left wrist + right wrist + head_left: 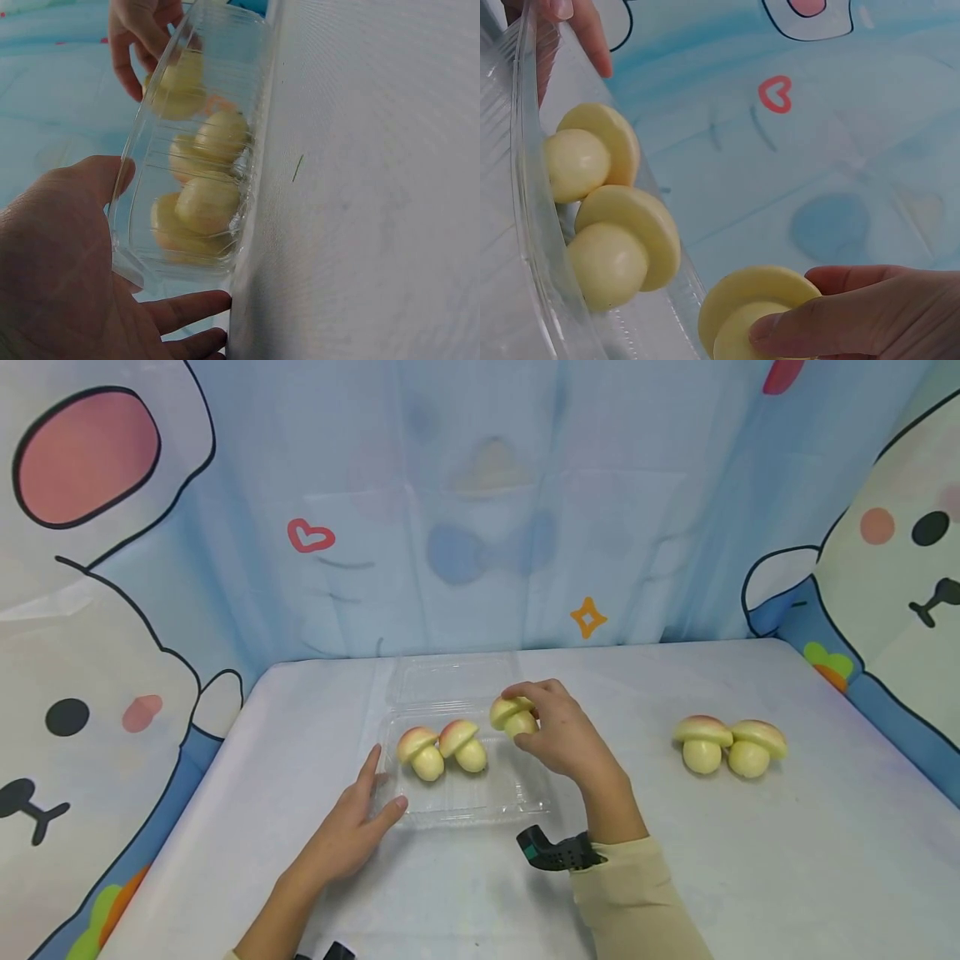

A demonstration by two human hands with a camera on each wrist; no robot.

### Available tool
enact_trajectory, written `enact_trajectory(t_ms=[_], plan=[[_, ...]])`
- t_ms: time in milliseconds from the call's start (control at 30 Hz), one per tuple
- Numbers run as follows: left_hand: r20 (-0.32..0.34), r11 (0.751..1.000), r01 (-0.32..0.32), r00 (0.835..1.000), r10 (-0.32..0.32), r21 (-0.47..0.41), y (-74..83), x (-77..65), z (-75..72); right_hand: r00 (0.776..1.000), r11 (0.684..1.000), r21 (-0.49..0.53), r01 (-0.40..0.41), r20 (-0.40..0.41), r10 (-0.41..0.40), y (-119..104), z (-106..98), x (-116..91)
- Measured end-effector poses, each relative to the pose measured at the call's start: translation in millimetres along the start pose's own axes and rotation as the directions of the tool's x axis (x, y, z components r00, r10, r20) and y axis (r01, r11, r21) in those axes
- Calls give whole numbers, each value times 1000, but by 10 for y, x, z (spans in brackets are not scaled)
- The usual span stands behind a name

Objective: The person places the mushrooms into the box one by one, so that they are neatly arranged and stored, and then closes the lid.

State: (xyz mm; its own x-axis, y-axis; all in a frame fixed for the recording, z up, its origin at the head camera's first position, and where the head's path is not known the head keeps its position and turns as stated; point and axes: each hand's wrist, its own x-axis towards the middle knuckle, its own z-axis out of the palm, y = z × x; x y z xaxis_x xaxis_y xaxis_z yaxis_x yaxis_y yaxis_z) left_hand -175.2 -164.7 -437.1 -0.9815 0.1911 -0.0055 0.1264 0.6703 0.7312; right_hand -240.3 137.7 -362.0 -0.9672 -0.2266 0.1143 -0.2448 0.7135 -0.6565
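Yellow mushroom (517, 720) pinched in the right hand (561, 731) could slip if squeezed. The left hand (354, 825), fingers extended, could tip the container (491, 802) by pressing

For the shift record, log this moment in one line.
Right grip: holds mushroom at clear container | Left grip: at container's left side | In container: two mushrooms | On table, right: two more mushrooms

Yellow mushroom (512, 715) held over clear box (517, 783); two others (467, 747) lie inside.
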Motion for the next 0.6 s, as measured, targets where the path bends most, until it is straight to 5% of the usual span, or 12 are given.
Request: enact_trajectory(t_ms=[600], plan=[[0, 1000, -4, 1000, 4, -11, 15, -8, -9, 1000, 998, -67, -5, 27, 7, -8, 57, 17]])
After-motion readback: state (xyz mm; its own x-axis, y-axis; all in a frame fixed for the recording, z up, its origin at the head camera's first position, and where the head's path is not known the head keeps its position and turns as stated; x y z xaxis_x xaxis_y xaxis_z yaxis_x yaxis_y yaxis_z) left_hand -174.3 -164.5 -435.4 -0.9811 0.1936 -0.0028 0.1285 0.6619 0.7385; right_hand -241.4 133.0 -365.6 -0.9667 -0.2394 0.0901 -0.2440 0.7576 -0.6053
